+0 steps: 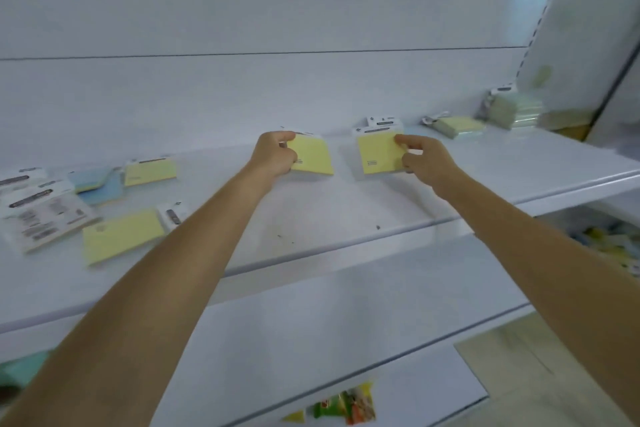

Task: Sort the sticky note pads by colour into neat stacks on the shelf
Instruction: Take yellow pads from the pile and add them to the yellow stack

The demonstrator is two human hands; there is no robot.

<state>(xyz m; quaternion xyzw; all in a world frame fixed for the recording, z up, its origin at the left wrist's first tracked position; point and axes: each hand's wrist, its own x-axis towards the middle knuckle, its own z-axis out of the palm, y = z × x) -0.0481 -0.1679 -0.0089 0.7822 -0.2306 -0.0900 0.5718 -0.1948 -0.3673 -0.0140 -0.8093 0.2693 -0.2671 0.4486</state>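
Note:
On the white shelf [311, 218], my left hand [273, 154] grips a yellow sticky note pad [313, 156] by its left edge, slightly lifted. My right hand [420, 158] holds a second yellow pad [377, 154] by its right edge; another packaged pad stands just behind it. To the left lie a yellow pad [150, 172], a larger yellow pad [121, 239] near the front, and blue pads [98, 184]. At the far right sit a yellow-and-blue pad [459, 126] and a pale green stack [512, 109].
Face-down white packages with printed labels [41, 215] lie at the shelf's left end. A slanted white panel [588, 45] closes the right side. Lower shelves hold coloured items [346, 407] and a mixed pile at right [609, 246].

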